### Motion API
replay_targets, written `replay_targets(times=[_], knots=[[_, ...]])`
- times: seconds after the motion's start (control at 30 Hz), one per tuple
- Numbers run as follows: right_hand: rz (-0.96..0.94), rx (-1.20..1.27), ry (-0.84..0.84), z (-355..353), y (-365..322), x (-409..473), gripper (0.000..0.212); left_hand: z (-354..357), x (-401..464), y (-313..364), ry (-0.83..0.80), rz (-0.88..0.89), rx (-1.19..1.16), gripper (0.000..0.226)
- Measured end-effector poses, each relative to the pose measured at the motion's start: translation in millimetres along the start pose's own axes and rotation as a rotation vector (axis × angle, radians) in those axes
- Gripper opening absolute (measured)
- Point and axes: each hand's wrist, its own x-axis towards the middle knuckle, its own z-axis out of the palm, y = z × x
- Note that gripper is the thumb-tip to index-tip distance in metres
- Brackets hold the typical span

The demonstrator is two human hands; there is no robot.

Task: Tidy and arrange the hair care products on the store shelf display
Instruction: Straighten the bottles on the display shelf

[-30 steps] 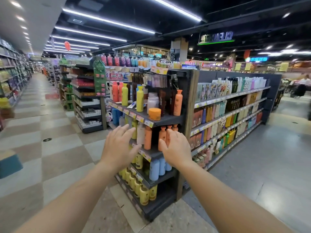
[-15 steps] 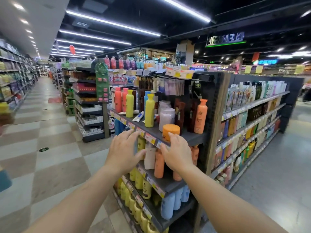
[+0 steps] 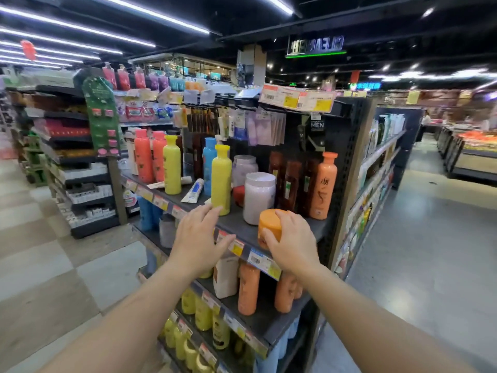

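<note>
A dark end-of-aisle shelf [image 3: 242,227] carries hair care products. On its upper board stand a yellow bottle [image 3: 221,181], another yellow bottle [image 3: 172,165], pink-red bottles [image 3: 144,157], a white-lidded jar [image 3: 259,197], brown bottles [image 3: 291,184] and an orange bottle [image 3: 322,187]. A white and blue tube [image 3: 192,191] lies flat. My right hand [image 3: 291,243] grips the short orange jar [image 3: 269,227] at the board's front edge. Fingers spread, my left hand [image 3: 200,238] reaches out; its fingertips are at the base of the nearer yellow bottle.
Lower boards hold orange bottles [image 3: 248,289], a white bottle [image 3: 226,275] and yellow bottles [image 3: 203,313]. Hanging sachets [image 3: 266,127] fill the back panel. A long side shelf [image 3: 376,168] runs right. Tiled aisle floor [image 3: 53,265] lies left, grey floor [image 3: 430,251] right.
I have come closer to the shelf. Both hands rose from the lower boards to the upper board; my right hand closed round the orange jar, my left reached the yellow bottle.
</note>
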Motion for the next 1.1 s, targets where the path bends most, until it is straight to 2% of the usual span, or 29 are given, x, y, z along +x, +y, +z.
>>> replay_targets(times=[0.13, 0.33, 0.5, 0.67, 0.8, 0.97, 1.1], knots=[[0.100, -0.081, 0.060, 14.0, -3.7, 12.1, 0.054, 17.2, 35.2, -23.9, -0.074, 0.125, -0.061, 0.068], [0.298, -0.117, 0.064, 38.2, -8.1, 18.0, 0.057, 38.7, 71.1, -46.9, -0.173, 0.276, -0.148, 0.066], [0.413, -0.196, 0.003, 42.1, -11.1, 10.8, 0.059, 55.4, 88.0, -47.3, -0.242, 0.356, -0.234, 0.065], [0.415, -0.187, -0.002, 38.8, -10.1, 9.7, 0.058, 64.5, 96.7, -36.2, -0.249, 0.418, -0.266, 0.072], [0.397, -0.094, 0.125, 20.9, 4.7, 19.5, 0.056, 68.1, 104.7, -19.9, -0.213, 0.454, -0.272, 0.067], [0.403, 0.016, 0.198, -4.8, 43.5, 46.6, 0.056, 75.8, 117.8, 6.0, -0.172, 0.455, -0.269, 0.085], [0.373, 0.095, 0.190, -15.1, 86.3, 78.3, 0.064, 86.2, 129.5, 33.0, -0.124, 0.423, -0.235, 0.085]])
